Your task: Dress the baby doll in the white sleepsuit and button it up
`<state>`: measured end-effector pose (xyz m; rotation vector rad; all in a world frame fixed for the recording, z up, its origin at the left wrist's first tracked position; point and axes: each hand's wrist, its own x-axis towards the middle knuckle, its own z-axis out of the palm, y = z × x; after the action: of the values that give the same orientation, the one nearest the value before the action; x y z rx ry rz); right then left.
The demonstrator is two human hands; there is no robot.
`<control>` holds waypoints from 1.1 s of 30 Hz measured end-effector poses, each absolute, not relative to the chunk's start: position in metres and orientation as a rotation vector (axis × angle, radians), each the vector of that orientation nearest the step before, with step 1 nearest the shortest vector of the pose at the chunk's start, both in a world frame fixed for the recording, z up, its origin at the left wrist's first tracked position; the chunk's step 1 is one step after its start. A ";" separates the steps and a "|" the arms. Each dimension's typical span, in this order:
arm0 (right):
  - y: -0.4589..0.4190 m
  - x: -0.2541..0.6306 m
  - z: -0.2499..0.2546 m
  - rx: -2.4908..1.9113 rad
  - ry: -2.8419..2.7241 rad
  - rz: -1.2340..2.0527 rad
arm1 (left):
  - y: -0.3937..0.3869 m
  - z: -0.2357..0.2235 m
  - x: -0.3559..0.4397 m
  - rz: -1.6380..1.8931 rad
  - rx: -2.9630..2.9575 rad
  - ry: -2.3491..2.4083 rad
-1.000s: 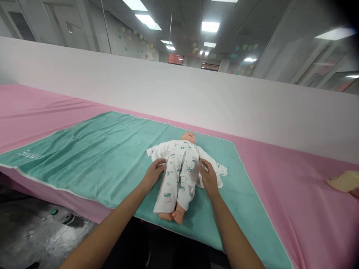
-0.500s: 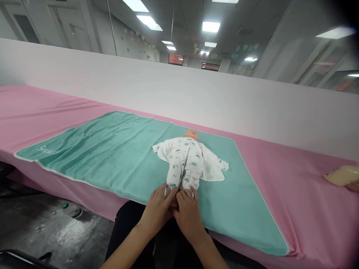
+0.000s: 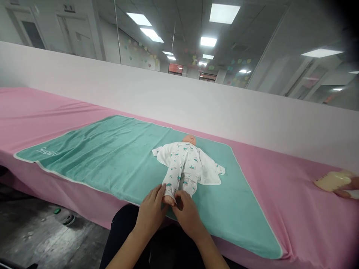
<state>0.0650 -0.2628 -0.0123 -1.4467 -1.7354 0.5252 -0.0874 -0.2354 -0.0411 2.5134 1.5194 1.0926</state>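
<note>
Dressed doll [image 3: 185,158] on its back on a green towel [image 3: 123,164] over a pink-draped bench [image 3: 291,194]; left hand [image 3: 151,207] and right hand [image 3: 187,213] flank one foot [image 3: 168,200] at the trouser cuff [image 3: 169,191], grip unclear; tugging too hard could slide the doll off the near edge

A towel [image 3: 117,164] lies on the worktop [image 3: 294,175], a doll [image 3: 186,158] on its right half — head toward the wall [image 3: 140,89] behind, feet between the left hand [image 3: 151,211] and right hand [image 3: 189,216] in front. A bottle [image 3: 64,217] is on the floor [image 3: 50,243], left.
</note>
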 end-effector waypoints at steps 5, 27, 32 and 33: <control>-0.266 0.066 -0.011 -1.354 -1.669 0.585 | -0.243 -0.033 -0.080 1.112 2.464 1.535; -0.304 0.087 -0.028 -1.307 -1.843 0.308 | -0.246 -0.049 -0.081 1.281 2.361 1.375; -0.296 0.115 -0.054 -1.664 -1.645 0.234 | -0.251 -0.038 -0.074 1.358 2.200 1.361; -0.293 0.116 -0.057 -1.696 -1.647 0.231 | -0.252 -0.035 -0.071 1.374 2.083 1.359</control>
<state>0.1160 -0.2928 -0.0573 -1.6959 -1.6471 0.2313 -0.0712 -0.2521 -0.0349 2.0827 1.3592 1.3745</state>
